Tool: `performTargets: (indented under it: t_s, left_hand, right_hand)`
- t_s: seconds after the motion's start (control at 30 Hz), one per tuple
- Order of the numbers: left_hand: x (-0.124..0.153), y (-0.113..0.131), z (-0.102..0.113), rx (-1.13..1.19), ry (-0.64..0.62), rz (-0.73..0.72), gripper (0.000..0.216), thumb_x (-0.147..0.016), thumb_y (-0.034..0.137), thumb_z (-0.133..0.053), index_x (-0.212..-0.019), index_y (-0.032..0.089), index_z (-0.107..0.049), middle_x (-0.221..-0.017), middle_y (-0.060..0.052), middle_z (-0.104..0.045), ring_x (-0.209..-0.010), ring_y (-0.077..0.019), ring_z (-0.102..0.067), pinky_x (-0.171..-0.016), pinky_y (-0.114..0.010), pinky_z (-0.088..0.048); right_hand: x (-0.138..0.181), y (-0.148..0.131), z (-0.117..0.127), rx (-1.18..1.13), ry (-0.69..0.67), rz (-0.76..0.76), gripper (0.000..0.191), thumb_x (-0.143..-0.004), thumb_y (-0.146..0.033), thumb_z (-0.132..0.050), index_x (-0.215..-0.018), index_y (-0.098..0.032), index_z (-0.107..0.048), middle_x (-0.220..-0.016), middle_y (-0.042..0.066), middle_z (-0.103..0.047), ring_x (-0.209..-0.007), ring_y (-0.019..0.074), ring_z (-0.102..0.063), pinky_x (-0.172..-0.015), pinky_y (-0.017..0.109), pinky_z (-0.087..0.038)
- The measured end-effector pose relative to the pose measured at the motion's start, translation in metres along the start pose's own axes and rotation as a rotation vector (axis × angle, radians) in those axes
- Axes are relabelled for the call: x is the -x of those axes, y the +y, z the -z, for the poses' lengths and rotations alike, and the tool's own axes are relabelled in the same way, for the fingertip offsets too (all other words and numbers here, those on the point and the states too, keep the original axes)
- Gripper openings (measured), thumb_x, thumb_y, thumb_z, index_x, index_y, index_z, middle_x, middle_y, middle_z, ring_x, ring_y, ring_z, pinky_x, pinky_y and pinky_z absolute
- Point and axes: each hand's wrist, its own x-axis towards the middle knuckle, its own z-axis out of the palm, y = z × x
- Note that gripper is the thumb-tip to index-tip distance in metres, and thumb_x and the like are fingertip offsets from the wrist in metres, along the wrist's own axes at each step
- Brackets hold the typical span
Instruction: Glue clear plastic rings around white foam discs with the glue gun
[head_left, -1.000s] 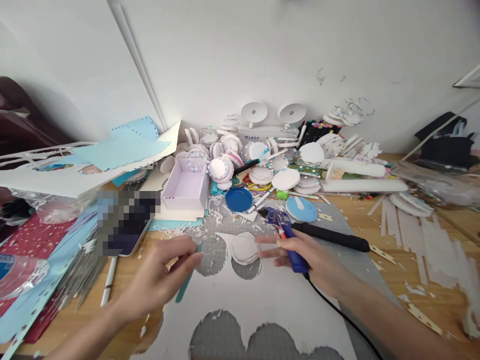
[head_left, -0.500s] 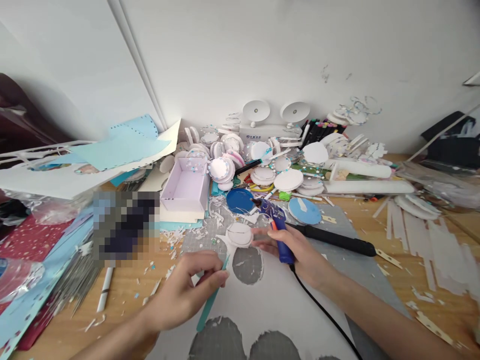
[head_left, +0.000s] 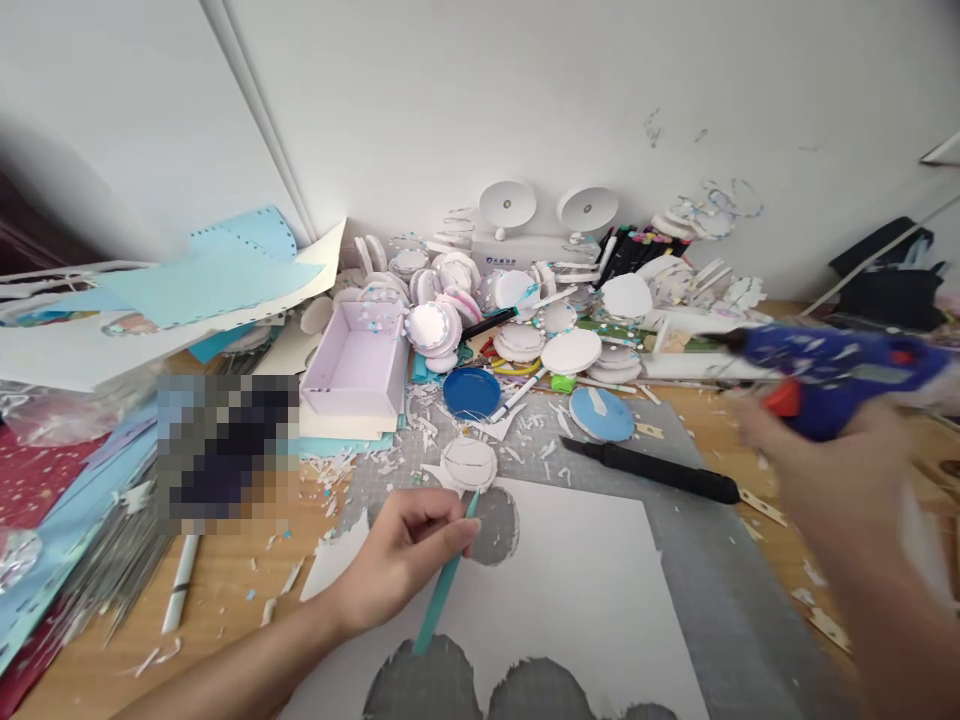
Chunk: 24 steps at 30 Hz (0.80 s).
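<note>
My left hand [head_left: 405, 553] pinches a thin teal strip [head_left: 441, 590] whose upper end touches a small white round disc [head_left: 468, 462] lying on the grey cutting mat [head_left: 675, 560]. A white sheet [head_left: 570, 590] with round holes cut out of it lies under the hand. Raised at the far right, blurred by motion, my right hand [head_left: 825, 480] grips a blue hot glue gun [head_left: 832, 368], well away from the disc. A black-handled tool [head_left: 652, 472] lies on the mat between the two hands.
A heap of white round discs [head_left: 517, 320], a blue lid [head_left: 471, 392], a light-blue disc [head_left: 600, 414] and a lilac open box [head_left: 352, 364] crowd the back of the wooden desk. Paper sheets and card are stacked at the left [head_left: 112, 330]. White strips lie at the right.
My right hand has lifted the glue gun off the mat and swung it up to the right. My left hand has brought the teal strip forward to the small disc.
</note>
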Motion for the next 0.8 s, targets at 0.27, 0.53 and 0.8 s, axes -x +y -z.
performTargets:
  t_s: [0.27,0.53,0.8]
  left_hand:
    - [0.005,-0.006,-0.005,-0.026,-0.016,0.005,0.045,-0.087,0.045,-0.051,-0.054,0.015,-0.051,-0.053,0.004,-0.029,-0.052,-0.0107,-0.03,-0.05,-0.026,-0.021]
    - [0.009,-0.005,-0.001,0.187,-0.072,0.133,0.043,-0.085,0.048,-0.055,-0.057,0.015,-0.056,-0.057,0.002,-0.036,-0.053,-0.011,-0.031,-0.049,-0.026,-0.021]
    - [0.011,-0.005,-0.003,0.22,-0.109,0.167,0.042,-0.083,0.046,-0.057,-0.057,0.014,-0.058,-0.058,0.001,-0.038,-0.054,-0.0114,-0.034,-0.048,-0.026,-0.021]
  right_hand:
    - [0.099,-0.014,-0.048,-0.089,-0.471,0.217,0.025,-0.06,-0.027,-0.058,-0.044,-0.024,-0.039,-0.037,-0.003,-0.045,-0.035,0.0111,-0.041,-0.04,0.025,-0.036]
    - [0.098,0.0,-0.04,-0.031,-0.611,0.189,0.016,-0.066,-0.024,-0.057,-0.053,-0.025,-0.049,-0.039,-0.003,-0.048,-0.038,0.0138,-0.047,-0.042,0.026,-0.039]
    - [0.104,-0.001,-0.039,-0.032,-0.649,0.22,0.007,-0.068,-0.025,-0.057,-0.063,-0.026,-0.054,-0.04,-0.003,-0.049,-0.04,0.016,-0.051,-0.042,0.028,-0.038]
